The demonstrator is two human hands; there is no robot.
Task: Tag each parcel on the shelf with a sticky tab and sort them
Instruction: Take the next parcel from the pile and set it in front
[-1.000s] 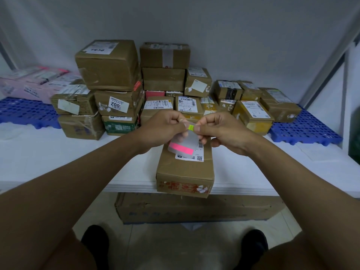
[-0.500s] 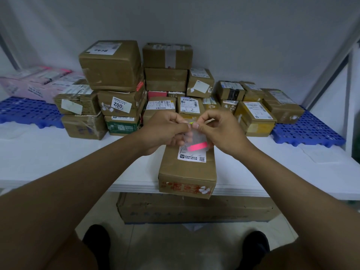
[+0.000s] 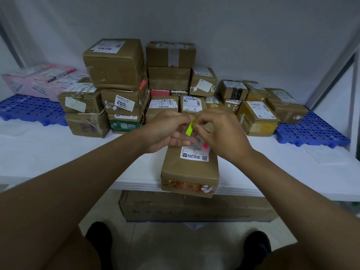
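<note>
A long brown parcel [image 3: 190, 172] with a white label lies at the front edge of the white shelf [image 3: 58, 152], its end overhanging. Above it my left hand [image 3: 167, 131] and my right hand [image 3: 220, 135] meet fingertip to fingertip. A yellow-green sticky tab [image 3: 189, 129] hangs between them, pinched at its top by my right fingers. My left hand holds the clear tab sheet [image 3: 194, 141], whose pink strip [image 3: 205, 146] shows under my right hand. Several brown parcels [image 3: 115, 64] are stacked behind.
Blue perforated pallets lie at the left [image 3: 29, 110] and right [image 3: 311, 131] of the shelf. Pink parcels [image 3: 42, 80] rest on the left pallet. A flat cardboard box [image 3: 194, 209] sits on the floor under the shelf, behind my black shoes [image 3: 99, 236].
The green tab has come away from the sheet and now hangs free between my fingertips. The sheet's pink strip has shifted right, under my right hand.
</note>
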